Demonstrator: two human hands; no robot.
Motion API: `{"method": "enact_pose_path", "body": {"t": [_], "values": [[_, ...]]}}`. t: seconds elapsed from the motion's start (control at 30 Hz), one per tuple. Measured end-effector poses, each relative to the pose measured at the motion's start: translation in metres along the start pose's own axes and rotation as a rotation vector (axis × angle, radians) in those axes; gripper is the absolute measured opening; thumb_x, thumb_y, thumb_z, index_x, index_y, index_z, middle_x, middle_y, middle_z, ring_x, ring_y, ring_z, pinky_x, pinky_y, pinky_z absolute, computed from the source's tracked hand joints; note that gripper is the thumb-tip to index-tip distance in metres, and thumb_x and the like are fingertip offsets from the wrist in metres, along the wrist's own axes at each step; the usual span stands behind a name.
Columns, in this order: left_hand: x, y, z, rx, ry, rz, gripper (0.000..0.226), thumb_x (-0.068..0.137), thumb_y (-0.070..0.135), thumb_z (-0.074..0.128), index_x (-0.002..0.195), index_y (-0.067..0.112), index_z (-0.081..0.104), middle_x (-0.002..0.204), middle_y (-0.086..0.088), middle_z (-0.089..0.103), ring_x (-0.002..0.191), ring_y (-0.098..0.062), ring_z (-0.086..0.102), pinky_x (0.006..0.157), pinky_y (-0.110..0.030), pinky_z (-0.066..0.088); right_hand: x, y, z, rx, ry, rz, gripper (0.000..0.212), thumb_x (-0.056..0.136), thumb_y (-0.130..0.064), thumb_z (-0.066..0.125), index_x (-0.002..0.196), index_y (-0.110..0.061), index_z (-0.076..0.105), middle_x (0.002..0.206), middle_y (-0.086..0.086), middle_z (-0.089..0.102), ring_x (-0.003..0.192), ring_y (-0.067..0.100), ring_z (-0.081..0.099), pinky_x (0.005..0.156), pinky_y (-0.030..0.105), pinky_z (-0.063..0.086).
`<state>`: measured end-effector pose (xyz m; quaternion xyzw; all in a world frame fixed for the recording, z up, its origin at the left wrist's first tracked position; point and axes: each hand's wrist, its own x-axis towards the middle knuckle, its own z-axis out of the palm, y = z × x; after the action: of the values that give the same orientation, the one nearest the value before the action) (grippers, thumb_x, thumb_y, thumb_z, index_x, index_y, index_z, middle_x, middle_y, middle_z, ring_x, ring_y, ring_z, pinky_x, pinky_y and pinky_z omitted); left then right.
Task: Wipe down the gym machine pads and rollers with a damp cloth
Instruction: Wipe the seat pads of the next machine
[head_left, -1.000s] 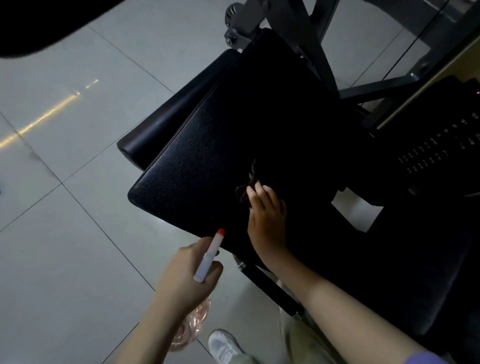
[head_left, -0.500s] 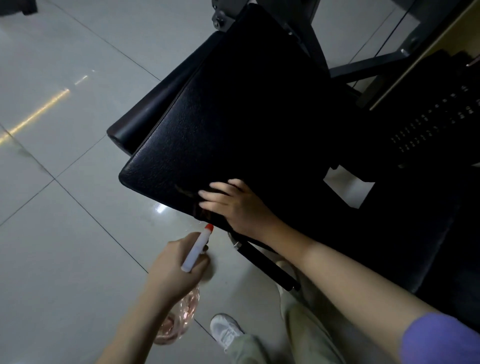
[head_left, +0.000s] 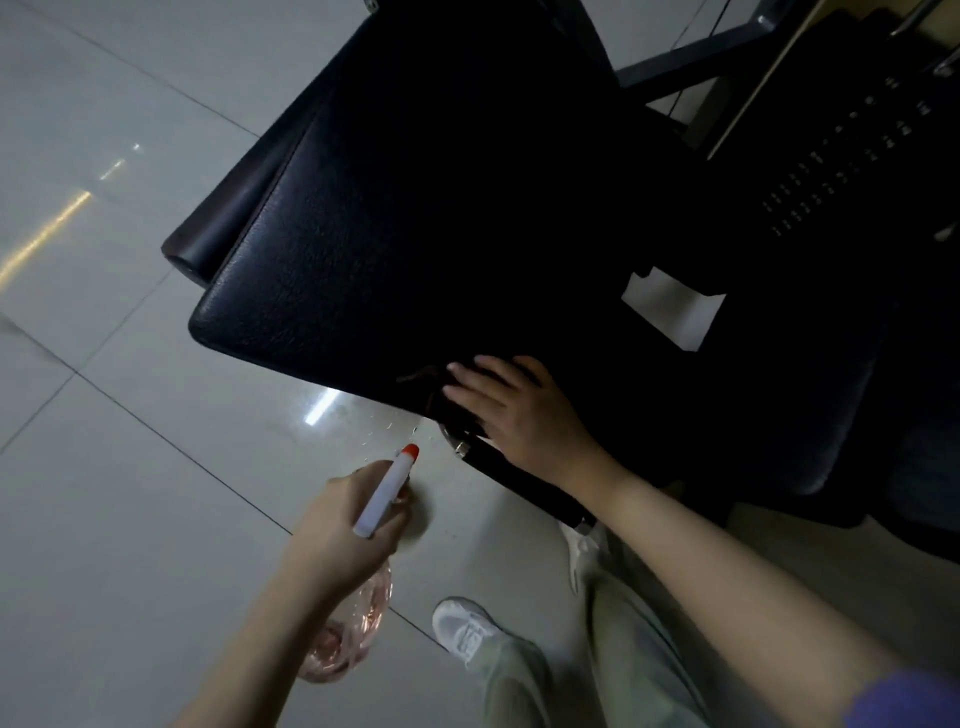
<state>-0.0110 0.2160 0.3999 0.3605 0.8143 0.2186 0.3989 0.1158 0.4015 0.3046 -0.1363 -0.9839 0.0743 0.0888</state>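
Dimly lit floor tiles (head_left: 130, 519), grained black pad (head_left: 374, 234), left hand (head_left: 337, 530) gripping bottle (head_left: 387, 491)

We count two hands: the left hand (head_left: 343, 525) and the right hand (head_left: 524, 415). There is one spray bottle (head_left: 387, 493), gripped in the left hand, and one dark cloth (head_left: 428, 384), under the straight fingers of the right hand. We count two black pads: the large pad (head_left: 415, 234) beneath and beyond the right hand, and a dimmer seat pad (head_left: 810, 431) to that hand's right. One roller (head_left: 228, 218) lies beyond the left hand, alongside the large pad. Two white shoes show between the forearms, the near shoe (head_left: 465, 626) and the far shoe (head_left: 584, 543). One weight stack (head_left: 852, 156) stands well beyond the right hand.
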Motion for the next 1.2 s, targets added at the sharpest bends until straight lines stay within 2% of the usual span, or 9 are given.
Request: {"method": "enact_pose_path", "body": {"t": [0.2, 0.3, 0.33, 0.4, 0.5, 0.57, 0.7, 1.07, 1.2], "values": [[-0.003, -0.004, 0.016, -0.024, 0.025, -0.018, 0.044, 0.074, 0.045, 0.050, 0.091, 0.007, 0.061, 0.076, -0.010, 0.064, 0.056, -0.020, 0.064, 0.057, -0.040, 0.055, -0.051, 0.024, 0.004, 0.018, 0.005, 0.435, 0.046, 0.095, -0.033, 0.035, 0.140, -0.020, 0.038, 0.143, 0.005, 0.046, 0.132, 0.033, 0.040, 0.100, 0.053, 0.040], [-0.006, -0.010, 0.027, -0.035, 0.033, -0.026, 0.010, 0.090, 0.016, 0.058, 0.091, 0.007, 0.060, 0.077, -0.013, 0.065, 0.054, -0.018, 0.064, 0.053, -0.022, 0.051, -0.056, 0.010, 0.008, 0.063, 0.090, 0.669, 0.047, 0.096, -0.033, 0.034, 0.138, -0.013, 0.046, 0.141, 0.010, 0.048, 0.127, 0.036, 0.046, 0.098, 0.050, 0.041], [-0.007, -0.011, 0.030, -0.031, 0.045, -0.028, 0.004, 0.091, 0.012, 0.058, 0.088, 0.015, 0.058, 0.076, -0.012, 0.066, 0.055, -0.019, 0.065, 0.053, -0.022, 0.051, -0.057, 0.005, 0.011, 0.083, 0.124, 0.742, 0.047, 0.097, -0.033, 0.034, 0.137, -0.011, 0.047, 0.140, 0.012, 0.049, 0.126, 0.037, 0.046, 0.098, 0.050, 0.041], [-0.009, -0.018, 0.040, -0.022, 0.068, -0.040, 0.025, 0.090, 0.009, 0.059, 0.081, 0.030, 0.050, 0.075, -0.011, 0.065, 0.059, -0.023, 0.065, 0.055, -0.026, 0.053, -0.060, -0.005, 0.015, 0.132, 0.192, 0.875, 0.048, 0.097, -0.032, 0.033, 0.137, -0.008, 0.046, 0.139, 0.015, 0.049, 0.126, 0.038, 0.046, 0.097, 0.050, 0.042], [-0.015, -0.028, 0.049, -0.059, 0.087, -0.083, 0.027, 0.090, 0.016, 0.060, 0.080, 0.036, 0.046, 0.075, -0.011, 0.065, 0.062, -0.026, 0.065, 0.060, -0.038, 0.057, -0.061, -0.024, 0.020, 0.151, 0.224, 0.972, 0.047, 0.097, -0.027, 0.034, 0.138, -0.008, 0.045, 0.139, 0.016, 0.049, 0.126, 0.037, 0.046, 0.097, 0.049, 0.042], [-0.022, -0.033, 0.055, -0.088, 0.099, -0.117, 0.003, 0.084, 0.032, 0.054, 0.084, 0.033, 0.051, 0.076, -0.009, 0.067, 0.062, -0.024, 0.066, 0.061, -0.045, 0.057, -0.057, -0.036, 0.024, 0.125, 0.209, 0.944, 0.045, 0.095, -0.022, 0.036, 0.136, -0.009, 0.048, 0.138, 0.014, 0.050, 0.124, 0.037, 0.048, 0.096, 0.048, 0.043], [-0.032, -0.049, 0.068, -0.136, 0.174, -0.182, 0.045, 0.070, 0.046, 0.043, 0.093, 0.011, 0.060, 0.081, -0.014, 0.069, 0.062, -0.030, 0.065, 0.062, -0.054, 0.055, -0.044, -0.053, 0.025, 0.062, 0.161, 0.823, 0.048, 0.089, -0.015, 0.033, 0.131, -0.009, 0.054, 0.138, 0.011, 0.051, 0.120, 0.036, 0.052, 0.091, 0.046, 0.047], [-0.068, -0.072, 0.087, -0.256, 0.249, -0.282, 0.013, 0.073, 0.030, 0.048, 0.085, 0.033, 0.048, 0.084, -0.019, 0.067, 0.067, -0.035, 0.062, 0.063, -0.058, 0.053, 0.041, -0.097, 0.016, 0.069, 0.174, 0.453, 0.047, 0.086, -0.011, 0.031, 0.125, -0.013, 0.058, 0.135, 0.006, 0.055, 0.118, 0.028, 0.054, 0.082, 0.040, 0.049], [-0.077, -0.088, 0.089, -0.309, 0.317, -0.275, 0.026, 0.075, 0.034, 0.051, 0.101, 0.031, 0.054, 0.086, -0.006, 0.067, 0.069, -0.028, 0.064, 0.066, -0.056, 0.055, 0.055, -0.114, 0.020, 0.048, 0.199, 0.226, 0.043, 0.088, -0.007, 0.036, 0.121, -0.012, 0.062, 0.130, 0.007, 0.058, 0.114, 0.028, 0.057, 0.083, 0.040, 0.047]]}}
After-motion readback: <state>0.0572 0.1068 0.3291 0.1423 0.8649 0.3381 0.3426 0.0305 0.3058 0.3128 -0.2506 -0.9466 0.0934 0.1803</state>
